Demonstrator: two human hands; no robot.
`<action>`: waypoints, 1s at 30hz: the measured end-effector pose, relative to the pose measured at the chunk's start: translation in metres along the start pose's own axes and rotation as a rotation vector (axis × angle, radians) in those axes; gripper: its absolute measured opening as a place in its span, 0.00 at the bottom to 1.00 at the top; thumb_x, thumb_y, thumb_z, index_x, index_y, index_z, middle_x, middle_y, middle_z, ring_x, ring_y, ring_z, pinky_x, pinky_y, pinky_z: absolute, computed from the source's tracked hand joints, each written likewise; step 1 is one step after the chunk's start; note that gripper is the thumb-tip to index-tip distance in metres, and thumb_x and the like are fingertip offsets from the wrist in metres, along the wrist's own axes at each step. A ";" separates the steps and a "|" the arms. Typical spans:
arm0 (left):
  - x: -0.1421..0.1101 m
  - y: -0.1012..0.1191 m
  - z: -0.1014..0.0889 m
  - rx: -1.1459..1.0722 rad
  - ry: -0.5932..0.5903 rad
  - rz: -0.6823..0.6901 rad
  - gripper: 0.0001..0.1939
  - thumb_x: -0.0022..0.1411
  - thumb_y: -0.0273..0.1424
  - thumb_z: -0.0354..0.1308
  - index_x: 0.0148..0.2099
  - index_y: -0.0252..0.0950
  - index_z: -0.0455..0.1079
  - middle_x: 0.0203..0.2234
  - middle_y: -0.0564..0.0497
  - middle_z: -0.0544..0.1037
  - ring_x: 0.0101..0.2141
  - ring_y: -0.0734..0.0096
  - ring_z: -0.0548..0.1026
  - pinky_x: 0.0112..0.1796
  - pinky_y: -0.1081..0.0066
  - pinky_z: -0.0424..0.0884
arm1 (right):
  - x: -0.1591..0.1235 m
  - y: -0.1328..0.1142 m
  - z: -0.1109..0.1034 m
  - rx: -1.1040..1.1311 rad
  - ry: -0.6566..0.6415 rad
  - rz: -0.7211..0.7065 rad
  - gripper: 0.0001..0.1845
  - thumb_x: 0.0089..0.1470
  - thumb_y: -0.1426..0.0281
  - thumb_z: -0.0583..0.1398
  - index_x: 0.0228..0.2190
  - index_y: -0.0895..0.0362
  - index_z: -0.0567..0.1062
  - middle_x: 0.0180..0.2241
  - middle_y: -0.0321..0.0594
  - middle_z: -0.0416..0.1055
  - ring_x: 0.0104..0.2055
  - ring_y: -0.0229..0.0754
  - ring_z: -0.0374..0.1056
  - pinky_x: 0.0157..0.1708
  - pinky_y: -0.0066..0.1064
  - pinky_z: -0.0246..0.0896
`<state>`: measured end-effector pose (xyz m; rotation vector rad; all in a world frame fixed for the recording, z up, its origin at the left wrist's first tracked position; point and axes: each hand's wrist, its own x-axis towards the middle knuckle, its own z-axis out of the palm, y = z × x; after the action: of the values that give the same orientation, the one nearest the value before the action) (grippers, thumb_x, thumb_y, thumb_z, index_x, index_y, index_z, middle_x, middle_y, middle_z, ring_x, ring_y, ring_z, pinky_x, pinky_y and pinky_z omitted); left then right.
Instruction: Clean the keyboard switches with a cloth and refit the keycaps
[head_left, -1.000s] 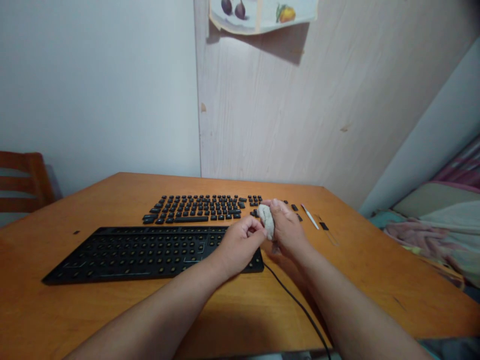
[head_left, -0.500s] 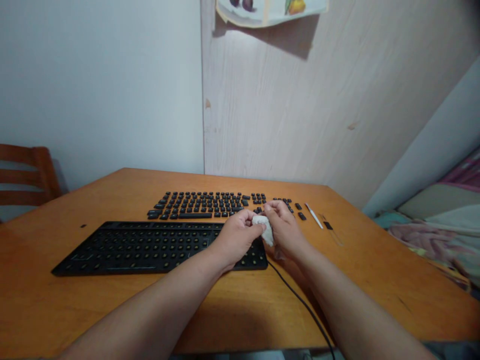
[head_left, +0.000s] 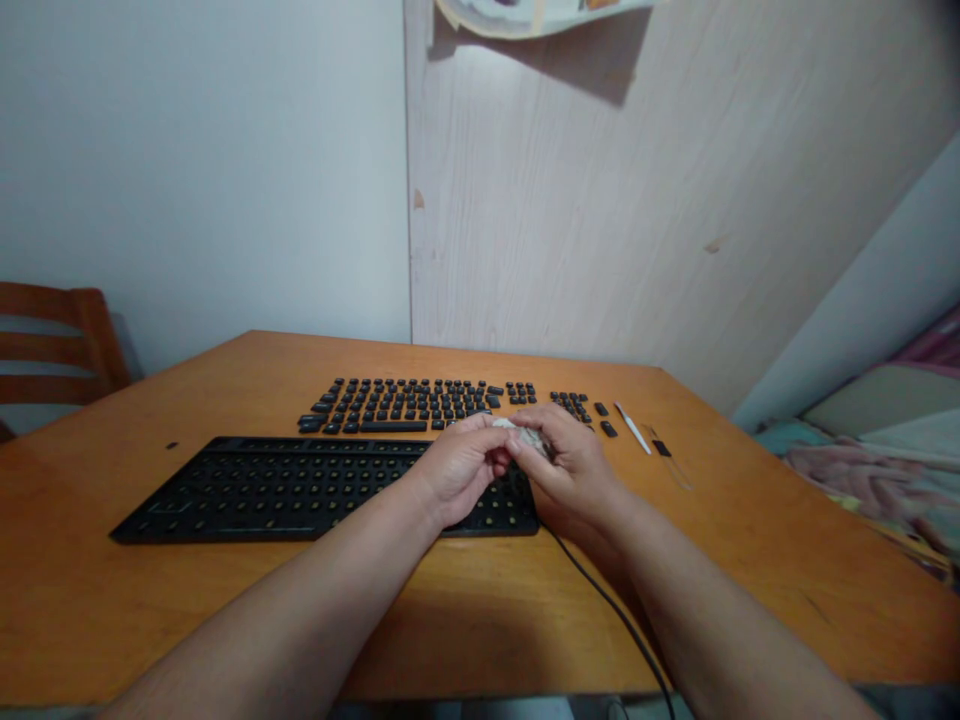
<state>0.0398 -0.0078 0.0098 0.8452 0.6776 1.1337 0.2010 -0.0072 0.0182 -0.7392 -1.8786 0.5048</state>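
We hold the cloth (head_left: 531, 434) bunched between the fingers of both hands: our left hand (head_left: 461, 468) and right hand (head_left: 576, 458) each grip it, near the right end of the keyboard (head_left: 277, 490). That lies flat on the bench (head_left: 465, 640), bare of caps, a cable (head_left: 600, 590) running toward us. Beyond it we see black keys (head_left: 393, 427) in rows, with a white stick (head_left: 634, 428) to their right.

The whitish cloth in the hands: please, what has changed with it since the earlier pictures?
The left hand and the right hand have closed in around the cloth; it showed more openly before, now they cover most of it. The keyboard base, loose keycaps and white pen-like tool stayed in place; the whole view shifted slightly.
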 end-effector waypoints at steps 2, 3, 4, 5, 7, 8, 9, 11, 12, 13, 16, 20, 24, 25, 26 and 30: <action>0.000 0.002 -0.002 0.004 -0.006 0.003 0.10 0.49 0.27 0.66 0.33 0.33 0.68 0.26 0.53 0.72 0.26 0.79 0.68 0.27 0.75 0.59 | 0.002 0.001 -0.002 -0.039 -0.045 -0.016 0.12 0.51 0.68 0.67 0.40 0.49 0.80 0.39 0.41 0.76 0.43 0.47 0.69 0.46 0.41 0.62; 0.000 0.003 -0.003 0.015 0.001 0.003 0.09 0.50 0.27 0.66 0.33 0.33 0.68 0.26 0.53 0.72 0.26 0.79 0.68 0.27 0.75 0.59 | 0.002 0.002 -0.003 -0.069 -0.066 -0.023 0.13 0.51 0.68 0.67 0.41 0.50 0.80 0.39 0.42 0.76 0.43 0.47 0.70 0.46 0.40 0.62; -0.001 0.004 -0.003 0.031 0.013 0.006 0.09 0.50 0.27 0.65 0.34 0.33 0.68 0.26 0.53 0.72 0.26 0.79 0.68 0.27 0.76 0.59 | 0.002 0.003 -0.003 -0.105 -0.083 -0.032 0.12 0.52 0.69 0.66 0.41 0.51 0.79 0.39 0.42 0.76 0.42 0.47 0.70 0.45 0.40 0.63; -0.001 0.005 -0.004 0.052 0.024 0.012 0.09 0.50 0.27 0.65 0.34 0.34 0.68 0.26 0.53 0.72 0.26 0.79 0.68 0.27 0.76 0.59 | 0.002 0.004 -0.004 -0.145 -0.093 -0.043 0.12 0.53 0.69 0.65 0.42 0.52 0.78 0.40 0.42 0.76 0.42 0.46 0.70 0.45 0.39 0.63; -0.002 0.006 -0.004 0.099 0.040 0.031 0.09 0.51 0.28 0.64 0.34 0.33 0.68 0.25 0.53 0.72 0.26 0.79 0.68 0.27 0.76 0.59 | 0.000 0.006 -0.004 -0.221 -0.101 -0.066 0.12 0.55 0.70 0.63 0.43 0.54 0.77 0.40 0.43 0.77 0.42 0.45 0.71 0.44 0.37 0.64; -0.002 0.007 -0.004 0.125 0.045 0.043 0.09 0.51 0.28 0.64 0.34 0.33 0.68 0.25 0.53 0.72 0.26 0.79 0.68 0.27 0.76 0.59 | 0.000 0.008 -0.005 -0.247 -0.100 -0.073 0.12 0.56 0.71 0.62 0.43 0.54 0.77 0.40 0.43 0.77 0.42 0.44 0.71 0.43 0.37 0.65; -0.002 0.007 -0.004 0.153 0.050 0.058 0.08 0.51 0.28 0.64 0.34 0.33 0.68 0.25 0.53 0.72 0.25 0.79 0.67 0.27 0.76 0.59 | -0.001 0.009 -0.005 -0.264 -0.099 -0.075 0.12 0.56 0.70 0.62 0.43 0.55 0.76 0.40 0.42 0.77 0.42 0.44 0.72 0.43 0.36 0.65; -0.002 0.006 -0.003 0.214 0.045 0.100 0.08 0.53 0.29 0.63 0.34 0.33 0.67 0.24 0.54 0.72 0.25 0.79 0.67 0.28 0.76 0.59 | -0.001 0.010 -0.005 -0.288 -0.104 -0.067 0.10 0.57 0.70 0.61 0.42 0.55 0.77 0.39 0.41 0.78 0.40 0.43 0.72 0.42 0.35 0.65; -0.002 0.006 -0.003 0.238 0.036 0.125 0.07 0.54 0.29 0.62 0.34 0.33 0.67 0.24 0.54 0.72 0.26 0.79 0.67 0.29 0.76 0.60 | -0.001 0.011 -0.005 -0.293 -0.107 -0.054 0.10 0.57 0.69 0.61 0.42 0.55 0.77 0.37 0.41 0.78 0.39 0.42 0.72 0.40 0.34 0.65; -0.002 0.006 -0.003 0.257 0.025 0.150 0.07 0.54 0.28 0.62 0.34 0.34 0.67 0.24 0.55 0.72 0.26 0.79 0.68 0.30 0.75 0.61 | -0.001 0.011 -0.005 -0.292 -0.104 -0.036 0.09 0.58 0.69 0.61 0.41 0.55 0.77 0.36 0.40 0.78 0.38 0.42 0.72 0.39 0.33 0.65; -0.002 0.006 -0.002 0.298 0.001 0.213 0.08 0.55 0.27 0.61 0.38 0.35 0.66 0.27 0.55 0.74 0.29 0.77 0.71 0.34 0.74 0.64 | -0.001 0.011 -0.005 -0.245 -0.081 0.042 0.08 0.58 0.68 0.60 0.39 0.55 0.78 0.35 0.39 0.78 0.36 0.42 0.72 0.37 0.32 0.64; -0.001 0.007 -0.005 0.436 -0.014 0.300 0.10 0.57 0.29 0.62 0.42 0.36 0.67 0.33 0.53 0.76 0.36 0.74 0.73 0.41 0.71 0.67 | -0.001 0.012 -0.002 -0.147 -0.046 0.163 0.09 0.57 0.66 0.60 0.37 0.56 0.78 0.31 0.38 0.77 0.32 0.40 0.70 0.33 0.31 0.62; 0.005 0.005 -0.012 0.647 0.012 0.399 0.08 0.59 0.33 0.61 0.39 0.35 0.70 0.32 0.52 0.75 0.35 0.72 0.73 0.41 0.69 0.68 | -0.002 0.014 0.000 -0.066 -0.043 0.283 0.11 0.57 0.63 0.60 0.36 0.57 0.77 0.26 0.35 0.73 0.25 0.37 0.64 0.26 0.29 0.59; 0.006 0.005 -0.013 0.698 0.032 0.423 0.07 0.60 0.33 0.61 0.39 0.35 0.70 0.32 0.52 0.76 0.35 0.71 0.73 0.40 0.69 0.69 | -0.002 0.014 0.001 -0.062 -0.044 0.293 0.11 0.56 0.63 0.60 0.37 0.57 0.77 0.26 0.35 0.72 0.25 0.37 0.64 0.26 0.29 0.58; 0.007 0.005 -0.014 0.743 0.053 0.447 0.06 0.60 0.33 0.60 0.38 0.35 0.71 0.32 0.52 0.76 0.34 0.71 0.73 0.39 0.70 0.69 | -0.002 0.014 0.001 -0.069 -0.043 0.290 0.11 0.56 0.63 0.60 0.37 0.57 0.77 0.26 0.35 0.72 0.26 0.37 0.64 0.26 0.29 0.59; 0.006 0.006 -0.013 0.869 0.111 0.527 0.03 0.60 0.29 0.58 0.37 0.35 0.72 0.32 0.52 0.77 0.33 0.71 0.74 0.37 0.70 0.69 | -0.001 0.017 -0.001 -0.147 -0.055 0.181 0.11 0.54 0.66 0.63 0.40 0.56 0.76 0.33 0.38 0.75 0.32 0.40 0.69 0.32 0.31 0.63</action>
<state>0.0281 0.0015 0.0075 1.7822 1.1070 1.3629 0.2070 0.0043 0.0069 -1.0080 -1.9251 0.5083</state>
